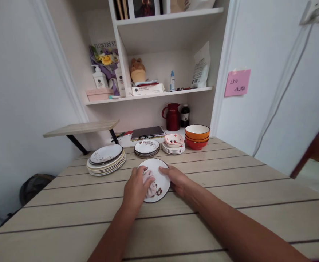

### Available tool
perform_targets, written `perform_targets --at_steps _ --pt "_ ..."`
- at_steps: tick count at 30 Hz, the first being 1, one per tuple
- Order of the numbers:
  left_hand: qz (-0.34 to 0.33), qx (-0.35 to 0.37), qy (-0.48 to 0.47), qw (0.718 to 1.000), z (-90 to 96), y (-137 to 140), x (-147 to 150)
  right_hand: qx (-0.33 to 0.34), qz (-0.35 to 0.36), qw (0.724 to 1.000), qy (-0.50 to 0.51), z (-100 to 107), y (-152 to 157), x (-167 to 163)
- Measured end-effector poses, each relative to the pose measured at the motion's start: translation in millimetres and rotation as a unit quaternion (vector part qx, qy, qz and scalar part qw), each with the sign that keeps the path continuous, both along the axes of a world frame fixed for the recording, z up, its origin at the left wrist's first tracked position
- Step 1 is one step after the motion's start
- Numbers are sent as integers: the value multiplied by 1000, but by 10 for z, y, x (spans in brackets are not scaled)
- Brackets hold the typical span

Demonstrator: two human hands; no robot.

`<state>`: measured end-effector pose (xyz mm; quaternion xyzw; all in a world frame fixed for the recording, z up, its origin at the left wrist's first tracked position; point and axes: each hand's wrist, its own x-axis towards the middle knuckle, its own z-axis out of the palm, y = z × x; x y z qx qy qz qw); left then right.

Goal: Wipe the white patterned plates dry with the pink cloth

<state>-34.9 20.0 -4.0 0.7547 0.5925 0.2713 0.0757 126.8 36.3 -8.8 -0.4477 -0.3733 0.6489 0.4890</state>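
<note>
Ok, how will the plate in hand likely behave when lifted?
The plate looks like hard ceramic, so probably stiff and breakable if knocked. Its smooth white face may slip where the right hand holds the edge. Wide and shallow, it could tilt if that edge alone is held.

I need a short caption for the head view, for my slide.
Left hand holds a cloth against a patterned white plate, which the right hand grips at the edge.

1. Soft, moderately bright indoor light; source out of view.
2. Pale slatted wooden worktop (pixel 247 193) and white round brown-patterned plate (pixel 163 178) lit evenly.
3. White built-in shelf unit (pixel 173 16) shaded inside; thin white cable (pixel 287 80) throws soft wall shadow.
4. Wide-angle stretch at edges; white pump bottle (pixel 99 79) small print unreadable.
</note>
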Motion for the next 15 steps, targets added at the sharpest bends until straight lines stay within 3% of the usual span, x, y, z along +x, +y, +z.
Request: perform_targets --at_steps 3,7,13,15 --pt "-3 26 -66 997 -73 39 -30 8 12 1000 7 -14 -1 -3" --pt "-90 45 -171 980 -128 28 -4 6 19 1000 19 -41 8 -3" --pt "-209 -111 -269 934 -9 -65 -89 -9 20 999 27 -22 -19 -9" --pt "-220 -122 -265 931 -9 -67 -122 -16 15 999 33 2 -44 -14"
